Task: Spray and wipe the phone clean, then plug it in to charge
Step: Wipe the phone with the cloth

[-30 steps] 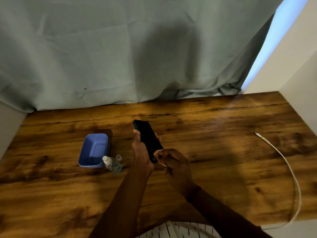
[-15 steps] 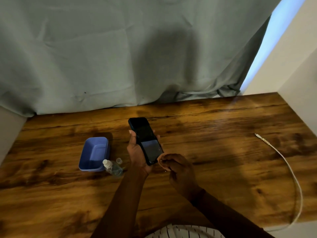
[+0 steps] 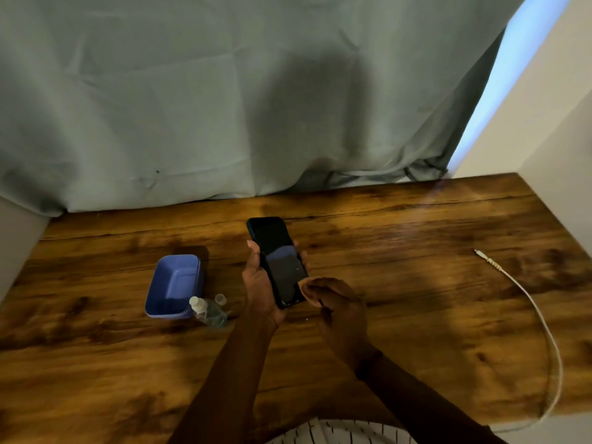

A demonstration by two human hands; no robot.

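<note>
blue plastic tub [image 3: 174, 283] sat open-topped on the wooden table [image 3: 416, 315], at about 9 o'clock from the phone, its blue floor in plain view. touching its near right corner was a small clear spray bottle [image 3: 209, 312] with a white nozzle; how full it was could not be told, nor whether it stood or lay. a little clear cap [image 3: 221, 299] stood just beside the bottle, at its 1 o'clock.

the black phone [image 3: 278, 261] was held above the middle of the table, dark screen up, its top end pointing to 11 o'clock. the left hand [image 3: 259, 286] wrapped round its lower half, thumb along the left edge and fingertips showing on the right edge. the right hand [image 3: 336, 307] was curled at the phone's lower right corner, thumb against the edge; whether it pinched anything could not be told.

a white charging cable [image 3: 541, 318] lay well apart at 3 o'clock, plug end toward 11 o'clock. a grey-green curtain [image 3: 192, 107] hung at 12 o'clock.
</note>
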